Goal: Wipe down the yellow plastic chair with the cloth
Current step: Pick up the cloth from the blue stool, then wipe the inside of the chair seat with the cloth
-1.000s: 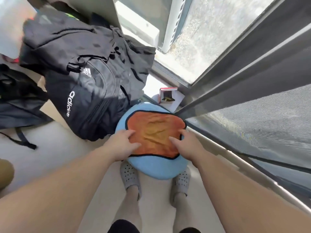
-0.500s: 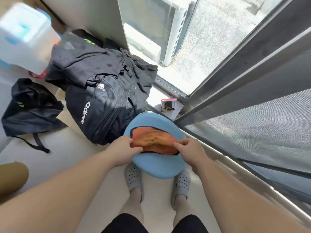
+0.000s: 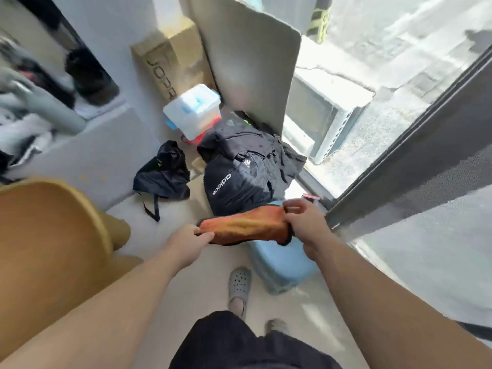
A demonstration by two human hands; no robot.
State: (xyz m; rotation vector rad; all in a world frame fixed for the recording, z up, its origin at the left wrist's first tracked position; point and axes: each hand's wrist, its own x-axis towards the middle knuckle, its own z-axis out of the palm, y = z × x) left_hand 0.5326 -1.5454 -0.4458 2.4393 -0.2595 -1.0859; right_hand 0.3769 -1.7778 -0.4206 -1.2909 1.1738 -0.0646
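Observation:
An orange cloth (image 3: pixel 245 227) with a dark border hangs stretched in the air between my two hands, above the floor. My left hand (image 3: pixel 190 242) pinches its left end. My right hand (image 3: pixel 306 222) grips its right end with curled fingers. The yellow plastic chair (image 3: pixel 50 235) fills the left side of the view, its curved edge close to my left forearm. Both hands are to the right of the chair and apart from it.
A light blue round stool (image 3: pixel 282 267) stands under my right hand. Behind it lie a black backpack (image 3: pixel 239 171) and a small black bag (image 3: pixel 165 171). A white plastic box (image 3: pixel 193 110) and a cardboard box (image 3: pixel 170 59) stand at the wall. A glass door frame (image 3: pixel 399 145) runs along the right.
Both hands have lifted the cloth off the blue stool and carried it up and to the left. The view has swung left and the yellow chair has come into sight.

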